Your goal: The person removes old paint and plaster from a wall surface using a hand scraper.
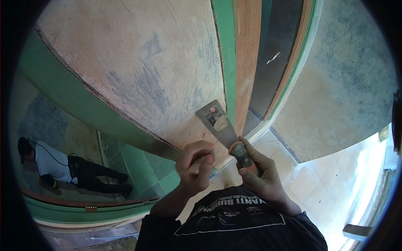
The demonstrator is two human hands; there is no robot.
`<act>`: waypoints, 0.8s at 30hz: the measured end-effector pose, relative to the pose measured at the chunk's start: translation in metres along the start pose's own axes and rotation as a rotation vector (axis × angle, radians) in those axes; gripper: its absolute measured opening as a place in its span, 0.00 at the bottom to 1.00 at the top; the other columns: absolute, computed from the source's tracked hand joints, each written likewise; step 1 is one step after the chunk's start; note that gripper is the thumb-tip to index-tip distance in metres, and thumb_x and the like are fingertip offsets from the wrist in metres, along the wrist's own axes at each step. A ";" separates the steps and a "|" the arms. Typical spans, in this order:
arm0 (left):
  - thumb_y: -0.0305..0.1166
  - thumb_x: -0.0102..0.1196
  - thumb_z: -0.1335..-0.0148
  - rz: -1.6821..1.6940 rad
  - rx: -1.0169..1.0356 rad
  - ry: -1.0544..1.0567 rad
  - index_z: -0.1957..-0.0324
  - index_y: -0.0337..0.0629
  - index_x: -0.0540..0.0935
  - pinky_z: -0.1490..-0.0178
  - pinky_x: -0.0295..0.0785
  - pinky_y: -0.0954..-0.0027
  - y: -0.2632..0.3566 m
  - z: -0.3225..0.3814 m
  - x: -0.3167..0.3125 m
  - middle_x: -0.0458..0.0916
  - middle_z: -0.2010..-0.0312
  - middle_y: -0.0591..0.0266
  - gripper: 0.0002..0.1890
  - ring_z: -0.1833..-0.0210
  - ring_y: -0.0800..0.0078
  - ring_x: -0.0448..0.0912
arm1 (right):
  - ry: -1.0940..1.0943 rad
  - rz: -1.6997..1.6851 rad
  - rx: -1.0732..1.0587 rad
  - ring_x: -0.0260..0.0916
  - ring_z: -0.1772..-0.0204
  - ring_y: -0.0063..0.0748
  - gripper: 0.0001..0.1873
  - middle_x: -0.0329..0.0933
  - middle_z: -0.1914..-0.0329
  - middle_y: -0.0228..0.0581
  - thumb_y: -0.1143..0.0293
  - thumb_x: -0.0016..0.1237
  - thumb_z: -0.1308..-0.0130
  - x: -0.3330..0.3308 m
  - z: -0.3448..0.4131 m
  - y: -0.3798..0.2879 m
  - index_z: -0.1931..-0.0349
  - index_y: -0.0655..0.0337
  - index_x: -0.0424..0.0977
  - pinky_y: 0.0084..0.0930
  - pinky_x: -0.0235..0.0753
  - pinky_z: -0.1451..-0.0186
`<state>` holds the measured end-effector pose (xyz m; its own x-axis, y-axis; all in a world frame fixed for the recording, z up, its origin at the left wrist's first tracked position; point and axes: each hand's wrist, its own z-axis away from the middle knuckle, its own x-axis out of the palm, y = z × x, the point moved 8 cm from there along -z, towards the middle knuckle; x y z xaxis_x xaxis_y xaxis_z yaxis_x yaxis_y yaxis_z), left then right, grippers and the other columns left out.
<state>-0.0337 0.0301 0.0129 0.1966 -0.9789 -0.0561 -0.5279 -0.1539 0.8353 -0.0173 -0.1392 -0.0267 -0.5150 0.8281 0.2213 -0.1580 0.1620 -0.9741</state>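
Observation:
My right hand (pixel 263 175) is closed around the dark handle of a putty knife (pixel 221 127), which has orange parts. Its wide metal blade tilts up to the left, with a worn sticker on it and the scratched, patchy wall (pixel 141 69) behind. Just left of the blade, my left hand (pixel 196 166) is raised with curled fingers, thumb near the fingertips; whether something small is between them I cannot tell.
A green frame (pixel 227 56) and a wooden board (pixel 248 47) border the wall on the right. Another patchy wall (pixel 348 94) stands further right, above floor tiles (pixel 307 188). Through a green-framed opening at left, a person (pixel 56 160) in a cap is seen.

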 end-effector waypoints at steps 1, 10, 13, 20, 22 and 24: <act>0.24 0.48 0.32 0.005 0.006 -0.006 0.62 0.32 0.76 0.80 0.67 0.75 -0.005 0.001 0.003 0.74 0.77 0.58 0.05 0.82 0.80 0.69 | 0.007 0.108 -0.105 0.69 0.63 0.17 0.37 0.75 0.57 0.32 0.74 0.50 0.32 0.003 -0.001 -0.005 0.25 0.65 0.49 0.16 0.69 0.58; 0.47 0.40 0.26 0.100 0.044 0.174 0.48 0.30 0.70 0.82 0.58 0.76 -0.024 0.011 -0.004 0.67 0.74 0.63 0.25 0.84 0.80 0.62 | -0.056 -0.209 0.002 0.57 0.73 0.10 0.34 0.63 0.70 0.22 0.70 0.46 0.26 0.013 0.003 -0.001 0.24 0.62 0.48 0.11 0.59 0.69; 0.66 0.40 0.33 0.440 -0.386 0.072 0.43 0.31 0.68 0.79 0.60 0.76 -0.065 0.016 0.009 0.74 0.66 0.57 0.41 0.81 0.79 0.66 | -0.140 -0.224 0.077 0.56 0.74 0.11 0.34 0.61 0.71 0.22 0.69 0.44 0.25 0.015 0.007 -0.007 0.24 0.62 0.46 0.11 0.58 0.70; 0.45 0.42 0.28 0.722 -0.545 0.031 0.54 0.31 0.76 0.63 0.73 0.71 -0.049 -0.024 0.039 0.81 0.74 0.48 0.22 0.69 0.66 0.80 | -0.220 -0.107 0.204 0.59 0.74 0.13 0.32 0.64 0.71 0.26 0.70 0.39 0.24 0.021 0.003 -0.009 0.23 0.59 0.46 0.14 0.63 0.69; 0.44 0.42 0.28 0.663 -0.555 0.082 0.55 0.32 0.75 0.62 0.73 0.68 -0.051 -0.028 0.039 0.80 0.74 0.48 0.21 0.69 0.64 0.80 | -0.209 -0.078 0.154 0.60 0.74 0.14 0.32 0.65 0.71 0.27 0.70 0.39 0.24 0.017 -0.001 -0.009 0.24 0.60 0.46 0.15 0.64 0.68; 0.43 0.43 0.29 0.603 -0.572 0.133 0.57 0.33 0.75 0.61 0.74 0.65 -0.054 -0.031 0.041 0.80 0.75 0.48 0.19 0.69 0.62 0.80 | -0.196 -0.054 0.107 0.61 0.73 0.15 0.31 0.67 0.72 0.28 0.70 0.40 0.24 0.015 -0.003 -0.010 0.24 0.61 0.47 0.16 0.65 0.67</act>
<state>0.0282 0.0021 -0.0176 0.1300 -0.8419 0.5237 -0.0808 0.5175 0.8519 -0.0214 -0.1268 -0.0137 -0.6556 0.6982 0.2876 -0.2723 0.1366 -0.9525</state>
